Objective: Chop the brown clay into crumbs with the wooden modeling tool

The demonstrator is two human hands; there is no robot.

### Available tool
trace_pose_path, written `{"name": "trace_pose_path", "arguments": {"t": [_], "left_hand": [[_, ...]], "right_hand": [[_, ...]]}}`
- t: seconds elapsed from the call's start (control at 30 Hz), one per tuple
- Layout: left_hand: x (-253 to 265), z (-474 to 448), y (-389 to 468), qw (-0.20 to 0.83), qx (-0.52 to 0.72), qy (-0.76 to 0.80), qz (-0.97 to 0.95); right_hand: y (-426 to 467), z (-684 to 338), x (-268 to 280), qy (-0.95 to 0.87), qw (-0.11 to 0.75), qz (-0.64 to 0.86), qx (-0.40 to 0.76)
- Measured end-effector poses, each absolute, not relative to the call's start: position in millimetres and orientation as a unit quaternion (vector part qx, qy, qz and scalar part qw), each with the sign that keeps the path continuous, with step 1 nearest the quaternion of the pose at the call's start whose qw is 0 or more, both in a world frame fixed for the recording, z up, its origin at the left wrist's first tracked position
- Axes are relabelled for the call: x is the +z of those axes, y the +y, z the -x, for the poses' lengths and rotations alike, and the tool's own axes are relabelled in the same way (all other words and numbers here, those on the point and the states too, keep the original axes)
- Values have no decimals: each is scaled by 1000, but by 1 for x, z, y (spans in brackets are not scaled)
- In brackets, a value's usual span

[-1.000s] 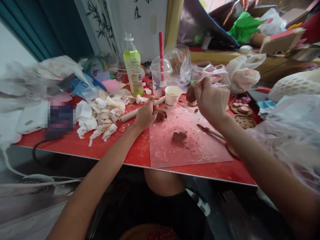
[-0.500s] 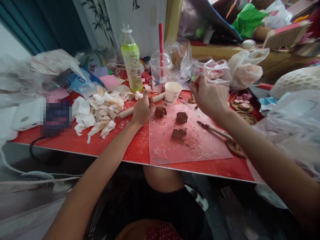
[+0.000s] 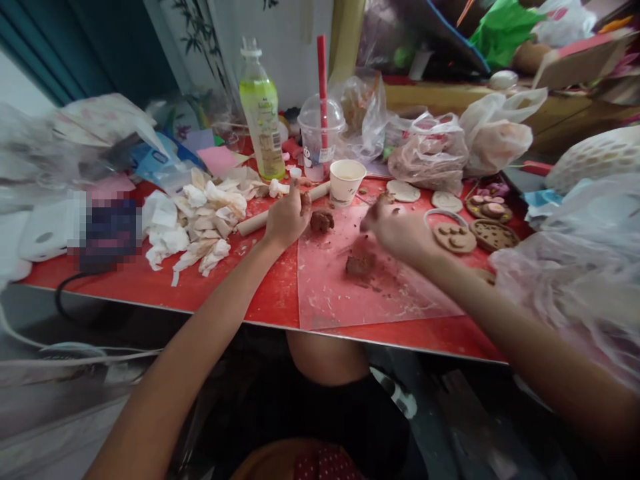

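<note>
My left hand (image 3: 287, 217) hovers at the mat's left edge with its fingers curled in; whether they hold anything is hidden. Just right of it a brown clay lump (image 3: 322, 221) rests on the translucent mat (image 3: 340, 307). My right hand (image 3: 397, 230) is smeared by motion, low over the mat, fingertips pointing left at a dark brown patch. Whether those fingers grip clay does not show clearly. Nearer me lies another brown clay piece (image 3: 360, 265) with crumbs around it.
A paper cup (image 3: 346, 181), a lidded plastic cup (image 3: 320, 143) and a green drink bottle (image 3: 263, 120) stand behind. Crumpled tissues (image 3: 200, 213) and a pale roller (image 3: 253, 223) are left. Decorated clay discs (image 3: 454, 238) and plastic bags (image 3: 575, 267) lie right.
My right hand has come down and left to where a middle clay lump lay. Its forearm now covers the thin brown-tipped tool, and clay discs behind are uncovered. My left hand has barely moved.
</note>
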State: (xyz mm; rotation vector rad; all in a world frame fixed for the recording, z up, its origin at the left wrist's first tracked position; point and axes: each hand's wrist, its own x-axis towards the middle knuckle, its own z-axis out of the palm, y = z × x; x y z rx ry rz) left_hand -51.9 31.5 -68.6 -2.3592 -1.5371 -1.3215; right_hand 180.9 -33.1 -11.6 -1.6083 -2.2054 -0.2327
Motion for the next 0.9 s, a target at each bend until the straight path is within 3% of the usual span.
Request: {"name": "trace_pose_path", "arguments": {"t": [0.2,0.47,0.53,0.7,0.9], "left_hand": [[-64,50,29,11,-407,-507,760],[-59,45,26,6,-368,-546,752],[-60,45,26,12,-369,-538,758],[-59,45,24,14,-360,-533,766],[-52,44,17,43,-306,-557,771]], "right_hand": [[-36,-188,-20,-829,3,552,-85],[-26,-177,3,-863,-74,484,-122],[-27,-175,7,-852,-51,504,-131],[-34,-172,9,-732,152,650,-136],[-46,-170,-16,-795,-11,596,-111]]}}
